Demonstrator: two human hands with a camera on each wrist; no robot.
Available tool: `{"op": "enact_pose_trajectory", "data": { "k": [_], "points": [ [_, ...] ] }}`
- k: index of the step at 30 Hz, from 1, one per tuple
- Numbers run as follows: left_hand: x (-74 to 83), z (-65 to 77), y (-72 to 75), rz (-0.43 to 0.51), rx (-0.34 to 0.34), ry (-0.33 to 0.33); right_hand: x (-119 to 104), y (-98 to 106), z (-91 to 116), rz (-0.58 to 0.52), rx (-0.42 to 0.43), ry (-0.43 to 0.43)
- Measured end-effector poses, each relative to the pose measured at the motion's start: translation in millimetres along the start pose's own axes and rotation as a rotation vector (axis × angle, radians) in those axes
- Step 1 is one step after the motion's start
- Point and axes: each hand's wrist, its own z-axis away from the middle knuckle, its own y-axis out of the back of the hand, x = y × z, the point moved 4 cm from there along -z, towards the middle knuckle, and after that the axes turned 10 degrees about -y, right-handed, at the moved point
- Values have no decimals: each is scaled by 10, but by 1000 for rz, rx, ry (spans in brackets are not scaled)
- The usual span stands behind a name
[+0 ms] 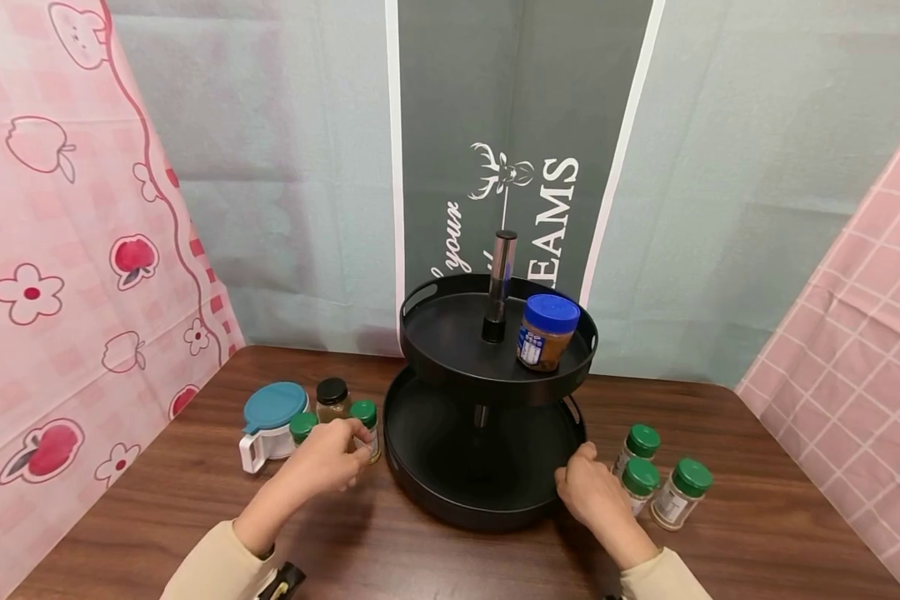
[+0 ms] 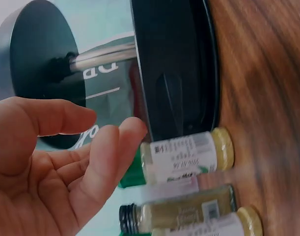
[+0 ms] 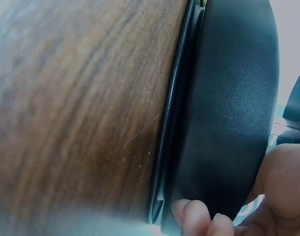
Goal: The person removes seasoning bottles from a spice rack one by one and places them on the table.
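Note:
A black two-tier turntable tray (image 1: pixel 450 510) stands mid-table with a metal post. On its upper tier sits a jar with a blue lid (image 1: pixel 551 315) and brown contents. My right hand (image 1: pixel 592 490) grips the lower tier's right side; in the right wrist view its fingertips (image 3: pixel 194 216) press the outer wall and the thumb lies over the rim. My left hand (image 1: pixel 330 457) hovers by a green-capped spice jar (image 1: pixel 364 411) left of the tray. The left wrist view shows its loosely bent fingers apart from that jar (image 2: pixel 184 156), holding nothing.
Beside the left hand stand a black-capped bottle (image 1: pixel 333 393), another green-capped jar (image 1: pixel 302 423) and a white container with a blue lid (image 1: pixel 276 407) and handle. Three green-capped spice jars (image 1: pixel 673 504) stand right of the right hand. Curtains hang behind the wooden table (image 1: pixel 420 567).

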Motion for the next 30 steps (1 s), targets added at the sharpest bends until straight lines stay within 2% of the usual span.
{"op": "enact_pose_trajectory", "data": {
  "k": [11, 17, 30],
  "points": [
    [-11, -96, -180, -46, -29, 13, -16, 11, 4, 3, 1, 1],
    [-60, -160, -237, -42, -63, 41, -6, 13, 9, 6, -7, -16],
    [-82, -258, -345, -16, -62, 89, -13, 26, 24, 7, -26, -9]
  ]
}}
